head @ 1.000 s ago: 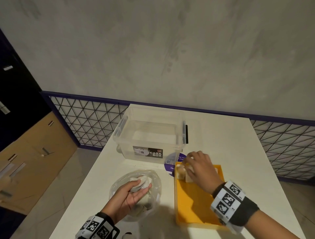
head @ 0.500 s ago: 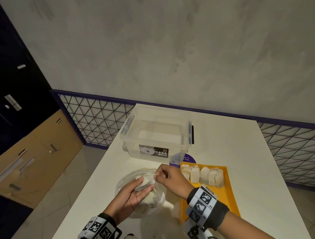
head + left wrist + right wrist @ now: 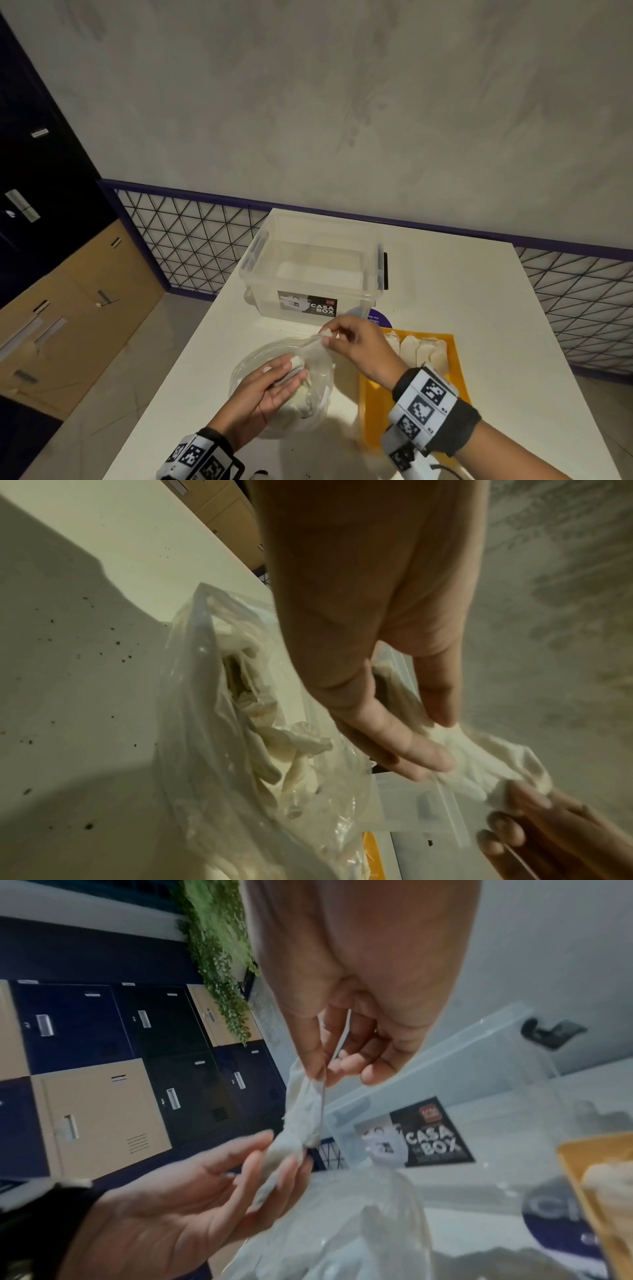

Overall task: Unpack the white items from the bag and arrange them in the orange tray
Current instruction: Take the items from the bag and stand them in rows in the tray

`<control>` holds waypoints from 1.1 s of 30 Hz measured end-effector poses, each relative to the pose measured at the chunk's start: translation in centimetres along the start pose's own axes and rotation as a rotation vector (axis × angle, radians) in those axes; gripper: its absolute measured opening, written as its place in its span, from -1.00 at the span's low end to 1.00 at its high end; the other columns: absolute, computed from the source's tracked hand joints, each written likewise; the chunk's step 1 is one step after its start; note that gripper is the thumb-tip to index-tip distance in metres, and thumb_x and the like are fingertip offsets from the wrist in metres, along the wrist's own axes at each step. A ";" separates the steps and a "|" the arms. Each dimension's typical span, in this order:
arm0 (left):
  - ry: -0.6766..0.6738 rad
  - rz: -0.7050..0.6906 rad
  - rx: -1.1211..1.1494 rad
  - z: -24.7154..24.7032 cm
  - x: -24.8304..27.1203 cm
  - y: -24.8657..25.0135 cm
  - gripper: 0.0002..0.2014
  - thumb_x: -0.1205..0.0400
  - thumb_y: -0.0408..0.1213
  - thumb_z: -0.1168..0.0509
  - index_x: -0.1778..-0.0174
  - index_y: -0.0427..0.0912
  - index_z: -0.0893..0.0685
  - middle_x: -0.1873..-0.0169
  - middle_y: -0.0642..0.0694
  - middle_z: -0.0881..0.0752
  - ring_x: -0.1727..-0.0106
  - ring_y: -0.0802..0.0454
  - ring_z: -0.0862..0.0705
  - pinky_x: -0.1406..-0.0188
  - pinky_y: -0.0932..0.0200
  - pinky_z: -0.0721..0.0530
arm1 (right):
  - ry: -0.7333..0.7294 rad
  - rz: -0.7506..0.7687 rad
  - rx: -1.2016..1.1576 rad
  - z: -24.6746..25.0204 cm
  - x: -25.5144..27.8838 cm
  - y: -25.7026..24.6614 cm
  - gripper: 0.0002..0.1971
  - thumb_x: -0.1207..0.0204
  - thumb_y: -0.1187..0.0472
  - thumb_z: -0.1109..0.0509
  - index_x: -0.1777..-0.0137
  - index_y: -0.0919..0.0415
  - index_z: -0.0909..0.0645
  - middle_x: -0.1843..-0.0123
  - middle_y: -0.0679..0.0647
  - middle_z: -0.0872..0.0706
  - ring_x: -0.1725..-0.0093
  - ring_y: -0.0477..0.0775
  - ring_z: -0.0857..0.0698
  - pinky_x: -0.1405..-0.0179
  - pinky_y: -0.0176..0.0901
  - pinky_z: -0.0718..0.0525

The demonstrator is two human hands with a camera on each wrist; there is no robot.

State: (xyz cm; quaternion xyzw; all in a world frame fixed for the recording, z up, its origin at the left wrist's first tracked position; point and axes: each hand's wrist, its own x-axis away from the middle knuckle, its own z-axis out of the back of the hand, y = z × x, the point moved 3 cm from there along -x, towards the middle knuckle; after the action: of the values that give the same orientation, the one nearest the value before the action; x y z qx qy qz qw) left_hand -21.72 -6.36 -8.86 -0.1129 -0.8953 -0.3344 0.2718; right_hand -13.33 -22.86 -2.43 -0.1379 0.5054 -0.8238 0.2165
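A clear plastic bag (image 3: 250, 370) lies on the white table with several crumpled white items (image 3: 274, 750) inside. My left hand (image 3: 291, 371) holds one white item (image 3: 479, 753) at the bag's mouth, between thumb and fingers. My right hand (image 3: 329, 339) pinches the upper end of that same item (image 3: 301, 1115), stretched between the two hands. The orange tray (image 3: 459, 380) lies to the right, with a row of white items (image 3: 421, 353) along its far end, partly hidden by my right wrist.
A clear lidded storage box (image 3: 315, 270) labelled Casa Box stands just behind the bag and tray. A purple round sticker (image 3: 380, 318) lies in front of it. The table's left edge drops to the floor; lockers (image 3: 51, 308) stand at the left.
My right hand left the tray, crossed to the bag and pinched the white item that my left hand holds. That item has since risen out of the bag's mouth.
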 end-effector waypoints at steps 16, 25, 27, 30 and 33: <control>0.002 0.016 -0.015 2.2 -0.9 0.1 -0.70 -0.58 -0.67 -0.15 -0.22 -0.61 -0.56 -0.10 -0.46 -0.75 0.04 -0.13 -0.84 0.20 0.15 -0.82 | -0.027 -0.405 0.438 5.6 -0.1 10.1 -0.80 -0.57 0.29 -0.31 -0.17 0.16 -0.60 -0.17 0.12 -0.70 -0.16 0.10 -0.65 -0.14 -0.16 -0.63; 0.056 0.019 0.007 2.7 -0.9 0.3 -0.52 -0.67 -0.59 -0.15 -0.52 -0.57 -0.22 -0.04 -0.54 -0.74 0.02 -0.25 -0.82 0.33 0.10 -0.81 | -0.003 -0.373 0.678 3.3 -2.2 11.9 -0.78 -0.60 0.19 -0.26 -0.22 0.12 -0.53 -0.18 0.11 -0.71 -0.14 0.12 -0.67 -0.22 -0.10 -0.63; 0.087 0.027 0.014 3.2 -1.3 0.2 -0.39 -0.67 -0.57 -0.18 -0.60 -0.49 -0.06 -0.08 -0.53 -0.73 -0.05 -0.27 -0.80 0.30 0.09 -0.81 | 0.015 -0.367 0.692 3.1 -2.3 12.0 -0.78 -0.61 0.16 -0.25 -0.23 0.13 -0.51 -0.20 0.12 -0.70 -0.17 0.14 -0.66 -0.25 -0.07 -0.61; 0.102 0.036 0.000 3.4 -1.5 0.0 -0.33 -0.67 -0.54 -0.20 -0.63 -0.46 0.01 -0.11 -0.49 -0.73 -0.09 -0.27 -0.79 0.25 0.07 -0.81 | 0.043 -0.368 0.667 3.0 -2.2 12.2 -0.79 -0.62 0.14 -0.24 -0.21 0.13 -0.49 -0.19 0.12 -0.70 -0.15 0.13 -0.66 -0.21 -0.11 -0.63; 0.122 0.031 -0.032 3.2 -1.7 -0.3 -0.30 -0.66 -0.52 -0.24 -0.64 -0.43 0.00 -0.19 -0.47 -0.71 -0.09 -0.27 -0.79 0.16 0.01 -0.83 | 0.051 -0.366 0.633 3.0 -2.0 12.2 -0.80 -0.60 0.16 -0.27 -0.19 0.13 -0.46 -0.17 0.12 -0.68 -0.13 0.10 -0.66 -0.16 -0.17 -0.62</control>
State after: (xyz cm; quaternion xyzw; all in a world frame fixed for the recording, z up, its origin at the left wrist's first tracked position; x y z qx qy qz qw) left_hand -21.74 -4.45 -12.00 -0.1103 -0.8698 -0.3506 0.3291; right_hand -7.62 -29.00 -11.98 -0.1314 0.1977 -0.9677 0.0847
